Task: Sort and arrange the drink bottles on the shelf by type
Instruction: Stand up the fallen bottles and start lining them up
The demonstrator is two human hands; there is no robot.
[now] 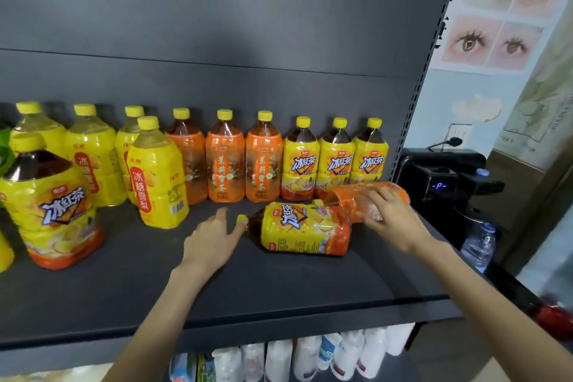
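Yellow bottle (305,228) lies flat, cap at 9 o'clock by my open left hand (210,242); right hand (390,217) holds orange bottle (344,195).

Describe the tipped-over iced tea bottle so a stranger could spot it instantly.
On the grey shelf, in front of the upright back row, two bottles lie on their sides near its right end. The iced tea bottle is the nearer one: yellow label, cap pointing left, unlike the orange-labelled bottle behind.

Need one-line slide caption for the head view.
Head view: right hand holds a lying orange bottle, open left hand at the cap of a lying yellow bottle; upright bottles stand behind.
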